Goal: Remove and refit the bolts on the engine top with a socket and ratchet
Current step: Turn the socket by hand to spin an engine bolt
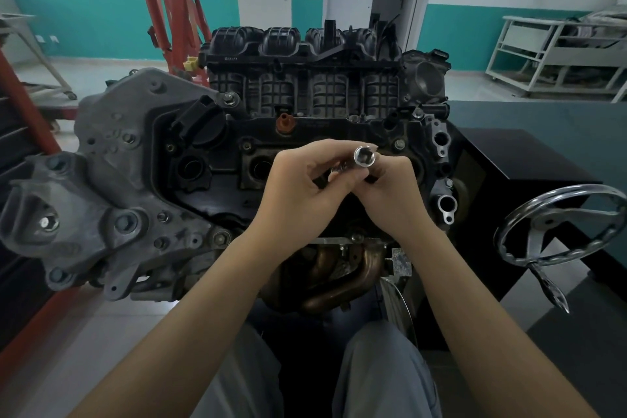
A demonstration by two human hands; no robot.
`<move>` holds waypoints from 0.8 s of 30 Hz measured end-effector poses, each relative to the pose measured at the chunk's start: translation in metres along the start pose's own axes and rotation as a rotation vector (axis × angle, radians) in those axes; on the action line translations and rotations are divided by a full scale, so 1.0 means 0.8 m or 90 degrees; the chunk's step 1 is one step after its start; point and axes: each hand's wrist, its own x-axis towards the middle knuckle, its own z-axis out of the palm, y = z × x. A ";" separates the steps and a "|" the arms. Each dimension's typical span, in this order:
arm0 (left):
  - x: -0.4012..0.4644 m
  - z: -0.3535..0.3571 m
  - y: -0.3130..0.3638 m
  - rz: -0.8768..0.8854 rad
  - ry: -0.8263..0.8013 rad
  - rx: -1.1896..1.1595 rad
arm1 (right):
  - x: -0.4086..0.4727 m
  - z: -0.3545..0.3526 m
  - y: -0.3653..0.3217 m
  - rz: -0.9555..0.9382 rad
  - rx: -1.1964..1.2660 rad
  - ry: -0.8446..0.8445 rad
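Note:
A dark engine (210,153) stands in front of me, its black top cover (339,129) facing up with bolts (399,144) around its edge. Both hands meet above the middle of the cover. My right hand (390,187) grips a shiny chrome socket (364,156), whose open square end points up at me. My left hand (302,183) pinches a small metal part (337,170) right beside the socket's lower end; what that part is stays mostly hidden by the fingers. No ratchet handle is visible.
A chrome handwheel (556,224) of the engine stand sits at the right. Black intake manifold (305,54) rises at the back. A red engine hoist (169,3) stands behind left, a white rack (556,54) behind right. Rusty exhaust pipes (339,275) lie below my wrists.

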 end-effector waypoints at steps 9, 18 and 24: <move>0.000 0.002 0.000 0.000 0.063 0.041 | 0.001 0.003 0.001 -0.009 -0.016 0.014; 0.004 0.001 0.005 0.048 0.097 0.159 | 0.000 0.006 0.005 0.000 -0.022 0.046; 0.004 0.003 0.009 -0.011 0.054 0.044 | 0.000 0.001 0.000 -0.016 -0.002 -0.007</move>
